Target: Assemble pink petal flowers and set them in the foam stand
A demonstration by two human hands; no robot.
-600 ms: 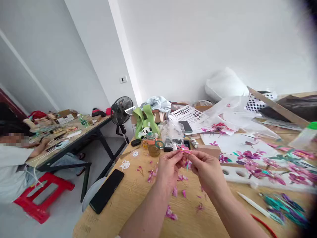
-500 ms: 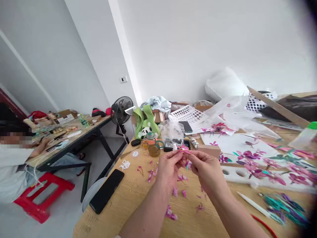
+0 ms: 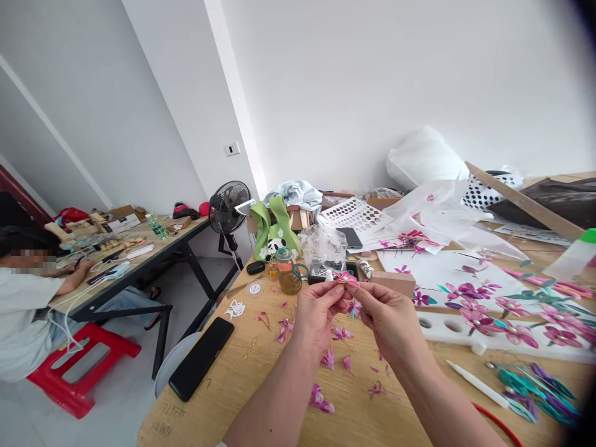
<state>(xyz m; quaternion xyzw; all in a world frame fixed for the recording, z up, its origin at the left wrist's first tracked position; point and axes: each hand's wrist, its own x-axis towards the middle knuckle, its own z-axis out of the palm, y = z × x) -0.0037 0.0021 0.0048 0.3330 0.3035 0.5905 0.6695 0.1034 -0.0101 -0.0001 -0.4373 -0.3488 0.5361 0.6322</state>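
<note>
Both of my hands meet over the middle of the wooden table (image 3: 261, 397). My left hand (image 3: 319, 310) pinches one side of a small pink flower (image 3: 346, 279) between thumb and fingers. From the other side, the fingertips of my right hand (image 3: 384, 310) close on the same flower. A pale bit shows at its centre; finer details are too small to tell. Loose pink petals (image 3: 321, 399) lie on the wood below my hands. Just beyond my fingers are a black tray (image 3: 351, 270) and a wooden block (image 3: 393, 282).
Left of my hands are a glass jar (image 3: 289, 279) and a black phone (image 3: 201, 359). Finished-looking pink flowers (image 3: 475, 316) rest in a white foam strip (image 3: 437, 328) at right, near a white pen-like tool (image 3: 479, 383). A person (image 3: 28, 304) sits at another table, far left.
My hands and the flower have hardly moved. The person at the far left has raised their head slightly.
</note>
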